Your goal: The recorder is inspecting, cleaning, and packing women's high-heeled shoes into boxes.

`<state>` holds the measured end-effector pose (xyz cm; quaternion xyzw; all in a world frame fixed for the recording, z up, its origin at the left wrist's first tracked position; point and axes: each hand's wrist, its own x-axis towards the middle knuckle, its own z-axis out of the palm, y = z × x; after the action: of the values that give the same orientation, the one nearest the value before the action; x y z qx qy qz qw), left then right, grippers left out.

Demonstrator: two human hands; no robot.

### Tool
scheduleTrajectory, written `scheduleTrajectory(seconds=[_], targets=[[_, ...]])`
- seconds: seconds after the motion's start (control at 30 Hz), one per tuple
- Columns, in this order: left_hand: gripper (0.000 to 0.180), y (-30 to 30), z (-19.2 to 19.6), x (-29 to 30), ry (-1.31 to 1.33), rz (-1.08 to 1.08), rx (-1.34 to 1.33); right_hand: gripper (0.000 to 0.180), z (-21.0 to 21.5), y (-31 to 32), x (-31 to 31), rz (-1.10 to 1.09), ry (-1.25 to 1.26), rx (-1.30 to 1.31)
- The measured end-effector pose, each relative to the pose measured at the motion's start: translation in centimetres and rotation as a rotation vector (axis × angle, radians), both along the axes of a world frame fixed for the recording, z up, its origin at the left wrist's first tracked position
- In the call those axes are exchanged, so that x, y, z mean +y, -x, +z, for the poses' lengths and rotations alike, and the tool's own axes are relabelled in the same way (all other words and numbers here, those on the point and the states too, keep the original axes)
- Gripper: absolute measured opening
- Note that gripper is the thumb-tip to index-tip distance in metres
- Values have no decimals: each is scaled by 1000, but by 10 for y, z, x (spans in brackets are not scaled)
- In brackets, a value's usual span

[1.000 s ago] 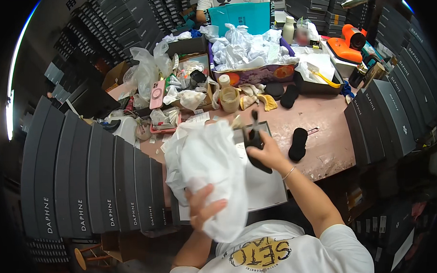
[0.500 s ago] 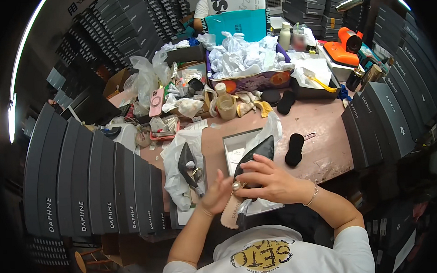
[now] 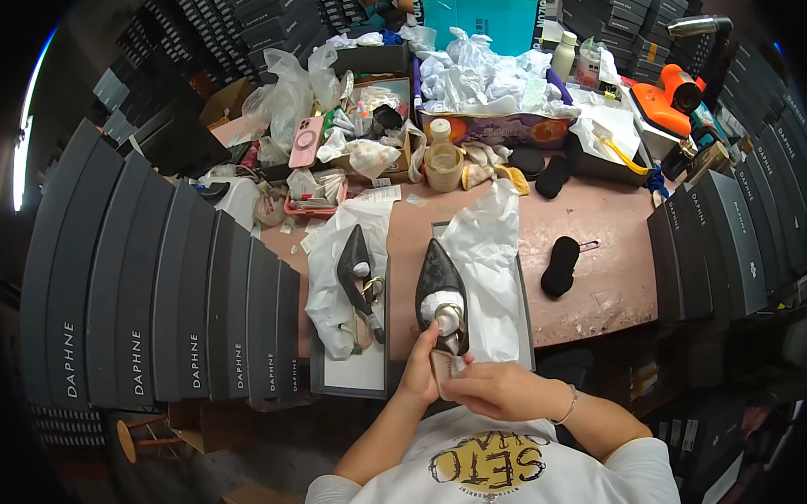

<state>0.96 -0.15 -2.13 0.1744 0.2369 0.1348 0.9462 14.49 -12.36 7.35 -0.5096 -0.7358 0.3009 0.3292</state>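
Observation:
A black pointed-toe shoe (image 3: 438, 261) with white paper stuffed in its front points away from me, sole down, over an open grey shoe box (image 3: 524, 314). My left hand (image 3: 418, 372) is closed around its left side, thumb by the pearl-like ornament (image 3: 448, 317). My right hand (image 3: 500, 389) has its fingers curled at the heel end, on the pale insole (image 3: 444, 366); the heel itself is hidden. White tissue paper (image 3: 486, 267) spills from the box. A matching black shoe (image 3: 354, 254) lies on tissue in another box part (image 3: 354, 375) to the left.
Stacked dark shoe boxes (image 3: 111, 289) stand at the left, more boxes (image 3: 705, 233) at the right. A black padded object (image 3: 560, 266) lies right of the work. Farther back are a jar (image 3: 443, 166), a pink phone (image 3: 306, 142), a carton of crumpled paper (image 3: 492, 129) and an orange device (image 3: 661, 105).
The shoe has turned from slanting right to pointing straight away. My left hand has closed around it; my right hand has moved from its upper part to the heel end. The view has shifted.

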Motion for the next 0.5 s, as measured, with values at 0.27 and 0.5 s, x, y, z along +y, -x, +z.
scheduleTrajectory(seconds=[0.27,0.5], targets=[[50,4,23,-4,-180,0,-12,11,12,-31,51,-245,-77,-17],[34,21,15,-3,-304,18,63,26,11,-28,47,-315,311,247]])
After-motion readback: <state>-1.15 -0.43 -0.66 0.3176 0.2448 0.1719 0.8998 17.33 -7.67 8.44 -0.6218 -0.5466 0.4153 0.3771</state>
